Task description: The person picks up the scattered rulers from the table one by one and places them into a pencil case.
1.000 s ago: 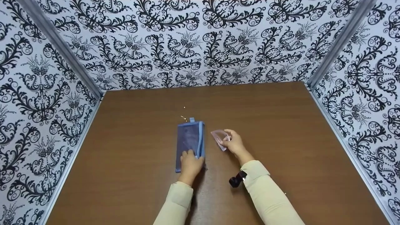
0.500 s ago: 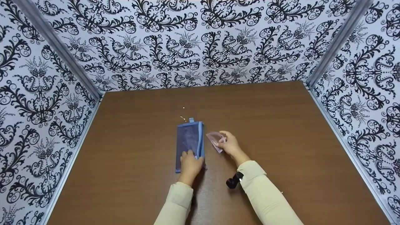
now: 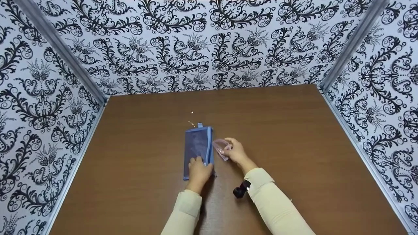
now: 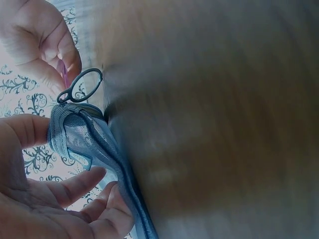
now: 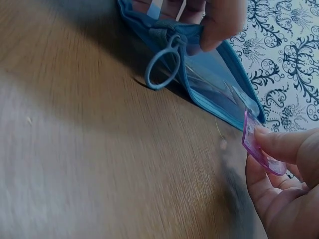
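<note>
A blue mesh zipper pouch (image 3: 198,143) lies lengthwise on the table. My left hand (image 3: 198,169) pinches its near right part between thumb and fingers. The pouch's zip side gapes in the right wrist view, and a ring-shaped zipper pull (image 5: 155,87) hangs at its near end. Something thin and shiny shows inside, too unclear to name. My right hand (image 3: 237,152) pinches a clear pink protractor (image 3: 219,147) between thumb and fingers. The protractor (image 5: 254,142) is tilted, its far corner close by the pouch's open edge; whether they touch I cannot tell.
The brown wooden table (image 3: 277,124) is enclosed by black-and-white patterned walls (image 3: 212,42) at the back and sides. Small bright specks (image 3: 191,123) lie just behind the pouch. A black wrist camera (image 3: 240,191) sticks out from the right sleeve.
My right hand has moved left with the protractor, bringing it from a gap away to right beside the pouch's zip edge. The left hand and pouch have stayed in place.
</note>
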`<state>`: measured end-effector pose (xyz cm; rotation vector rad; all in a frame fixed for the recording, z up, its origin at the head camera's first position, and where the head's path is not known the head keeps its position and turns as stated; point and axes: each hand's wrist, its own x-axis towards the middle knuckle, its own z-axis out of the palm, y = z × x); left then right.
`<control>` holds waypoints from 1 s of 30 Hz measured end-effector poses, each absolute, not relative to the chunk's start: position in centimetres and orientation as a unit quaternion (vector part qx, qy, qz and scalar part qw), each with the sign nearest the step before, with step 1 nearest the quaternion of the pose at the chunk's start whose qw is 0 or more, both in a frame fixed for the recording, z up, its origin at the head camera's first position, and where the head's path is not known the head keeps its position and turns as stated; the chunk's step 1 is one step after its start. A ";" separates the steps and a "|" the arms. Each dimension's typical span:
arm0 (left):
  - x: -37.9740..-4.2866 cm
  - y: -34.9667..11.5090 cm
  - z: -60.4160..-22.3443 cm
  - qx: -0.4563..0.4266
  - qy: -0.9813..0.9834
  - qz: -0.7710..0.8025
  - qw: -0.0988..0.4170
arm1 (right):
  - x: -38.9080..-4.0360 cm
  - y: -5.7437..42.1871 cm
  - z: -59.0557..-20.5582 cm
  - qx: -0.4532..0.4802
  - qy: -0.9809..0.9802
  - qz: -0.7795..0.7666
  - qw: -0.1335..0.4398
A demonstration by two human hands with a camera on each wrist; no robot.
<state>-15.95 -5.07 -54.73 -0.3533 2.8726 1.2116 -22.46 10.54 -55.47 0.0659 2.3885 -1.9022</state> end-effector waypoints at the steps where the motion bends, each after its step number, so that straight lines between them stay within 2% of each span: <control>1: -16.0 -5.1 -54.8 -0.112 0.916 0.386 0.002 | -22.4 10.4 -55.4 0.021 0.781 -0.623 0.045; 8: -16.0 -5.0 -54.8 -0.112 0.915 0.388 0.001 | -22.2 9.9 -55.4 0.017 0.778 -0.626 0.048; 17: -15.8 -4.9 -55.0 -0.108 0.916 0.385 -0.026 | -21.9 9.4 -55.5 0.006 0.778 -0.625 0.057; 30: -16.0 -5.0 -55.0 -0.112 0.917 0.384 -0.007 | -22.0 8.5 -55.8 0.013 0.766 -0.637 0.090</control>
